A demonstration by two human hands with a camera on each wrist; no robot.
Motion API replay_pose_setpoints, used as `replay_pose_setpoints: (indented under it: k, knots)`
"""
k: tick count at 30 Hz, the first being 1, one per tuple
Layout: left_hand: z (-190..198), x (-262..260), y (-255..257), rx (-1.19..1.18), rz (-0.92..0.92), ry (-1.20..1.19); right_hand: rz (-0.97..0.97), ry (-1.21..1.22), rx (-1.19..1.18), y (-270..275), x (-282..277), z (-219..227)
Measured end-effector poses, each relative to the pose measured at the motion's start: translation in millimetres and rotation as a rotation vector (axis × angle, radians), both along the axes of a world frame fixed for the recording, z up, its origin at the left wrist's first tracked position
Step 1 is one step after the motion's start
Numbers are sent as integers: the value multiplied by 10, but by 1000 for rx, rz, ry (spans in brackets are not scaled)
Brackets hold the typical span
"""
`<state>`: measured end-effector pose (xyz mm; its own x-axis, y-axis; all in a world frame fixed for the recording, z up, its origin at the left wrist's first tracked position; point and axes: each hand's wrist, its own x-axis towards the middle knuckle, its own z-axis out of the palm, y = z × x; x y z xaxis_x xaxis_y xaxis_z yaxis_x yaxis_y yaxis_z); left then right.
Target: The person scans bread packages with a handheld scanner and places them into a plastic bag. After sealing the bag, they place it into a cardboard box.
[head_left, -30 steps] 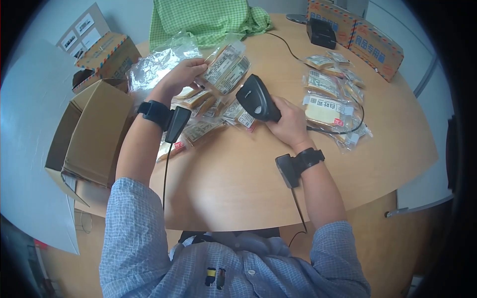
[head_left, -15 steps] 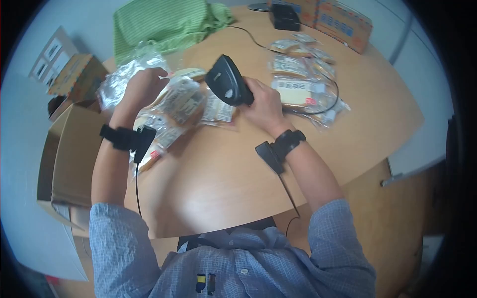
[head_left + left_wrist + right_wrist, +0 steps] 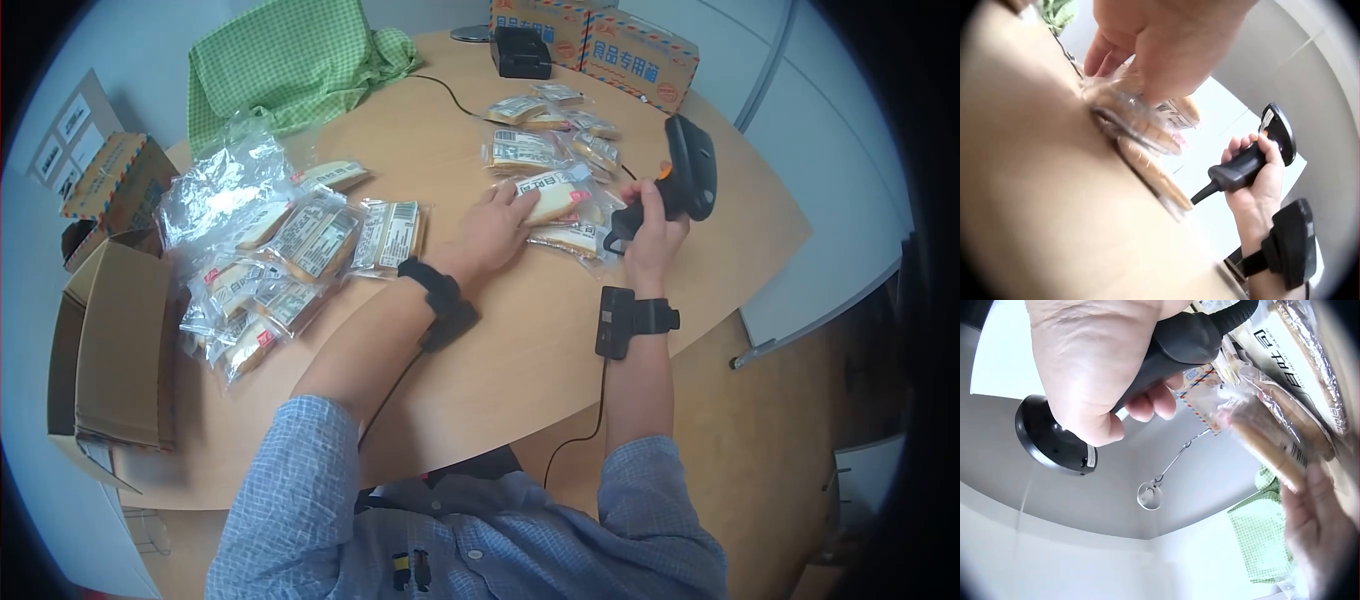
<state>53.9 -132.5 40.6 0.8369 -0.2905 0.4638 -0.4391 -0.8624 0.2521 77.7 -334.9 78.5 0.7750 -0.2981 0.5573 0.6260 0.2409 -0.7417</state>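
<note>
My left hand (image 3: 492, 236) is over the right-hand pile, gripping a clear packet of sliced bread (image 3: 556, 196) with a white printed front. In the right wrist view, the thumb and fingers pinch one end of that bread packet (image 3: 1266, 447). Other bread packets (image 3: 523, 150) lie under and behind it. My right hand (image 3: 655, 235) holds a black barcode scanner (image 3: 690, 170) by its handle, raised at the right of the pile. The scanner's head (image 3: 1280, 132) points up and away from the packets, and a finger lies near its orange trigger.
A loose heap of bread packets (image 3: 315, 240) and clear plastic wrap (image 3: 225, 190) covers the table's left. An open cardboard box (image 3: 130, 350) stands at the left edge. At the back are a green checked cloth (image 3: 270, 65), a black device (image 3: 522, 52) and printed cartons (image 3: 640, 62).
My left hand, which held a packet above the left heap, has crossed right and now holds a packet at the right-hand pile. My right hand has moved right and turned the scanner away.
</note>
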Motion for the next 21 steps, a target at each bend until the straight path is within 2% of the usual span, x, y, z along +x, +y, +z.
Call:
replay_pose_setpoints:
  k: [1, 3, 5, 7, 9, 11, 13, 15, 17, 19, 21]
  knots:
    - [55, 3, 10, 8, -1, -1, -1, -1, 8, 1, -4, -5]
    - [250, -55, 112, -334, 64, 251, 21, -5, -108, 56, -23, -25]
    - [336, -89, 364, -587, 18, 190, 74, 11, -100, 114, -61, -26]
    - [457, -207, 681, -990, 63, 384, -5, -71, -470, 160, -136, 24]
    - [662, -457, 947, -1163, 96, 468, 109, -49, -430, 254, -114, -27]
    - [742, -666, 1191, -1225, 107, 486, 148, -168, -737, 318, -175, 32]
    - [767, -816, 1370, -1260, 112, 569, 222, -187, -799, 420, -225, 25]
    - [746, -913, 1429, -1260, 176, 574, 275, -211, -960, 493, -279, 33]
    - [758, -975, 1398, -1260, 225, 577, 300, -265, -959, 586, -362, 42]
    - [717, -1015, 1412, -1262, 217, 571, 404, -317, -1031, 671, -449, 52]
    - [676, -1023, 1387, -1310, 179, 563, 403, -360, -1052, 746, -534, 58]
